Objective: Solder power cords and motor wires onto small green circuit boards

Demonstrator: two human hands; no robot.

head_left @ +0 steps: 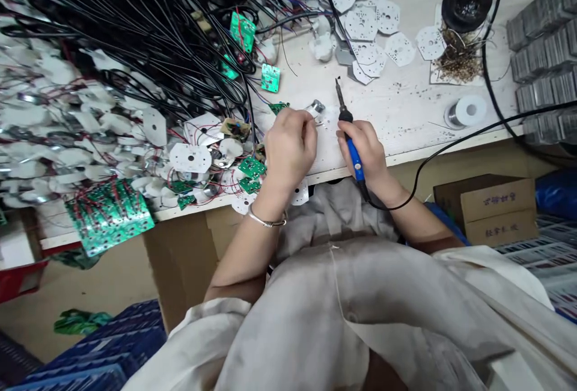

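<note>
Holding of the soldering iron [354, 154] is done by the right hand [372, 154], fingers closed round the blue handle, tip pointed away from the body. Left hand [290, 148] is curled nearly to a fist, thumb and fingertips brought together; whether anything thin is pinched cannot be told. Just beyond its fingertips, a small metal part [318, 109] is seen on the bench [406, 109]; a green board [278, 107] is partly hidden behind its knuckles.

Risks, as judged: left fingers could be burned if the iron, if hot, is swung left, the hands being held near each other. Insulation in the black cable heap [148, 30], ahead-left of the left hand, could be scorched likewise. Aim could be spoiled if the cord [514, 118], run off right of the right hand, is snagged.

Counts: 1 iron, 1 cord, 1 small metal part, 1 solder spool [466, 112] right of the right hand, 1 bracelet [268, 221] on the left wrist. At least 3 further green boards [270, 77] ahead-left of the left hand. White plates [360, 21] ahead of the right hand: overlapped, not countable.
</note>
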